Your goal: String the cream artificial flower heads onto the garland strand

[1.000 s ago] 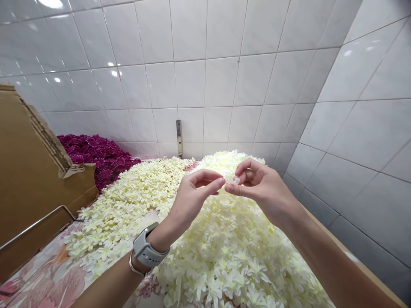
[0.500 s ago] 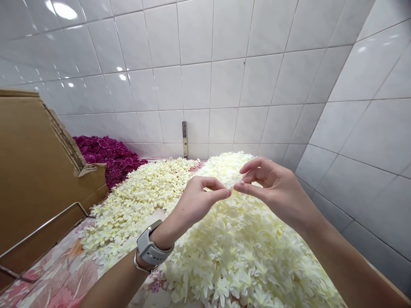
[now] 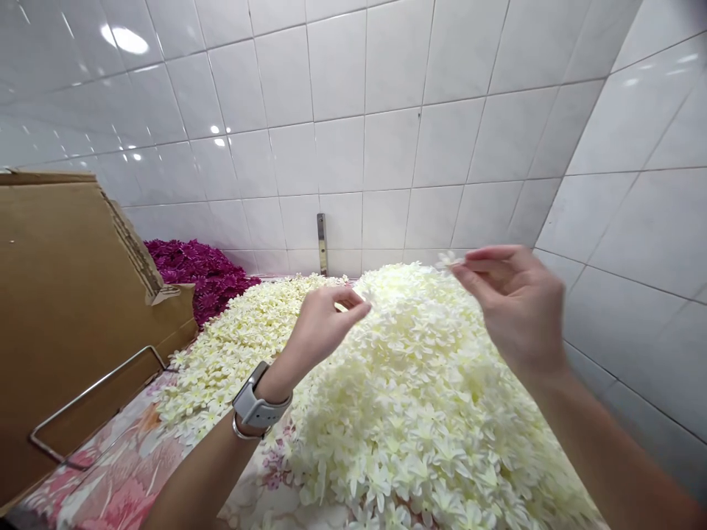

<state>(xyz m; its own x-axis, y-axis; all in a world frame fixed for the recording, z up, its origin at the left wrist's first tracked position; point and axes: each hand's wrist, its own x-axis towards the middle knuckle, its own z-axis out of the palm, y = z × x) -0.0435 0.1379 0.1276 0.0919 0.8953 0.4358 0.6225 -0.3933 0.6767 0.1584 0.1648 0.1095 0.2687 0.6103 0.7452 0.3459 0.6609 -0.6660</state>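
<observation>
My right hand [image 3: 513, 305] is raised above a large heap of cream fabric flowers [image 3: 420, 397], thumb and forefinger pinched on one small cream flower [image 3: 448, 260]. My left hand [image 3: 325, 324] hovers over the middle of the table with fingertips pinched together on something pale that I cannot make out. A grey watch [image 3: 255, 403] and a thin bangle sit on the left wrist. The two hands are apart, roughly a hand's width between them.
A flatter spread of smaller cream flowers [image 3: 248, 331] lies left of the heap. Purple flowers [image 3: 199, 272] are piled at the back left. A brown cardboard box [image 3: 66, 309] stands on the left. A floral cloth [image 3: 121, 486] covers the table. White tiled walls [image 3: 387, 132] close the back and right.
The hands were together, both pinching one flower piece in front of me. They have pulled apart: my right hand went up and right with a flower, my left hand stayed lower.
</observation>
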